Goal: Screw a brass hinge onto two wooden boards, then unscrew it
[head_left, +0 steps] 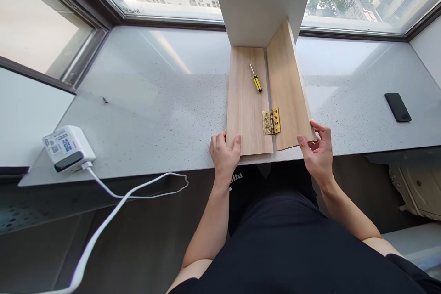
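Two light wooden boards are joined by a brass hinge [272,121] near their front ends. The left board [245,101] lies flat, and my left hand [225,154] grips its front left corner, thumb on top. My right hand [317,149] pinches the front outer corner of the right board [288,87], which is tilted up from the hinge side. On the left board rests a screwdriver [256,78] with a yellow and black handle, its tip pointing away from me. Behind the boards stands a white box-like block [260,7].
The speckled white sill [165,101] runs below the windows. A white power adapter [69,149] with a white cable [113,213] sits at the left. Far right lies a black phone [398,107]. A carved cabinet [418,188] stands below, at the right.
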Action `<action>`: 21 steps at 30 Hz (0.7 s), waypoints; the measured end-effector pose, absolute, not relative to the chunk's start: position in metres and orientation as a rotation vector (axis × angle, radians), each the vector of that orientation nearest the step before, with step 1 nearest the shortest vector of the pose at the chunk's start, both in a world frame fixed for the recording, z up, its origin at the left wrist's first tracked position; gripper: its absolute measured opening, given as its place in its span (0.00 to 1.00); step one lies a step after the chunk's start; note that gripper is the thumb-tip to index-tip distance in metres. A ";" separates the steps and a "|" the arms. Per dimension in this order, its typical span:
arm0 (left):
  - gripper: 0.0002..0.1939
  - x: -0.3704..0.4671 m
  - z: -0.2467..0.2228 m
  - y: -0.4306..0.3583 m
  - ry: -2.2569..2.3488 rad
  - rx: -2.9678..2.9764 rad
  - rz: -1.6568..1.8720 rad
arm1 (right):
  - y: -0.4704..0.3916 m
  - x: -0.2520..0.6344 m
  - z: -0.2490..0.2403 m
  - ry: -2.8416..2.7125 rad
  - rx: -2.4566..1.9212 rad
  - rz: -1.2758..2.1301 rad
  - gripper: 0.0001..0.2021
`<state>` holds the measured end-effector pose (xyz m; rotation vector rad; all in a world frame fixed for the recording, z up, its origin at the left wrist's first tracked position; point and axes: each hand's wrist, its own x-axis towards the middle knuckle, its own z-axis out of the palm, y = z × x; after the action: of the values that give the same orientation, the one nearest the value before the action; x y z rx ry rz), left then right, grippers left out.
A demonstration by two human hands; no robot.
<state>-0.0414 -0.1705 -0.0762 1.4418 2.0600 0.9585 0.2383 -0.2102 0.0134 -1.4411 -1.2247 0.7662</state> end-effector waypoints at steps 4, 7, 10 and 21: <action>0.25 -0.041 -0.076 -0.170 2.053 1.436 0.963 | -0.208 0.233 0.023 -1.288 -1.444 0.756 0.27; 0.24 -0.042 -0.078 -0.169 2.076 1.438 0.943 | -0.205 0.227 0.026 -1.363 -1.423 0.711 0.26; 0.23 -0.043 -0.079 -0.168 2.085 1.443 0.931 | -0.202 0.219 0.030 -1.473 -1.384 0.658 0.23; 0.24 -0.043 -0.078 -0.169 2.091 1.446 0.913 | -0.209 0.235 0.015 -1.351 -1.471 0.671 0.24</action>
<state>-0.0432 -0.1690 -0.0779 1.4458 2.0914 0.9129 0.2352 -0.2085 0.0148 -1.4707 -1.3506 0.6710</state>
